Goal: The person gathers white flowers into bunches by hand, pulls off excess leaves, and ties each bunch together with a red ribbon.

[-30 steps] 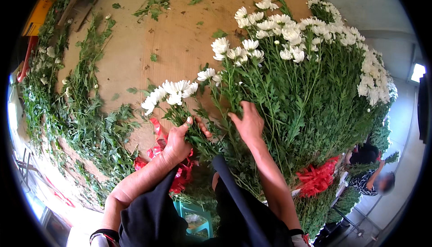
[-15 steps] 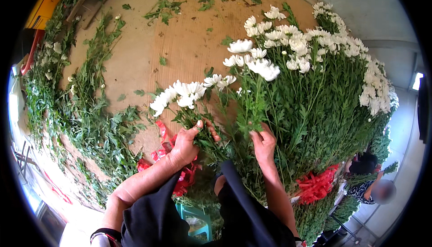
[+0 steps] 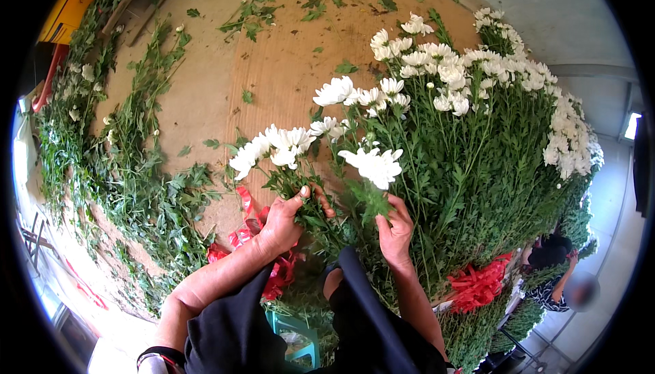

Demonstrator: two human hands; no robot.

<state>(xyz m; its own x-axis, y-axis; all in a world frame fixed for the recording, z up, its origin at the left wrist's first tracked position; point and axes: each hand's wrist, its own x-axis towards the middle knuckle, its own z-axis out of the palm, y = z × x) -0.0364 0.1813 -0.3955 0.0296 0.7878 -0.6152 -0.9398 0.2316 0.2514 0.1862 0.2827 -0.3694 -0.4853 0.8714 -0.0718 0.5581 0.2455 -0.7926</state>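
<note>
White bunch (image 3: 285, 157): clasped in left hand (image 3: 282, 222), seven o'clock!
Leafy stem (image 3: 368, 200): being pinched in right hand (image 3: 396, 233), four o'clock!
Flower heap (image 3: 471, 149): spread toward three o'clock.

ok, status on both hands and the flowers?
Left hand: holding small white flower bunch. Right hand: holding leafy white-flowered stem. Close by: red ribbon near left forearm, large flower pile to the right.

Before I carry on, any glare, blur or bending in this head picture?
Head view, right side: a bright light glares; head view, lower left: washed-out white; head view, centre: leaves by the right hand look soft, the left hand clearer; head view, rim: straight edges bow toward black corners.
</note>
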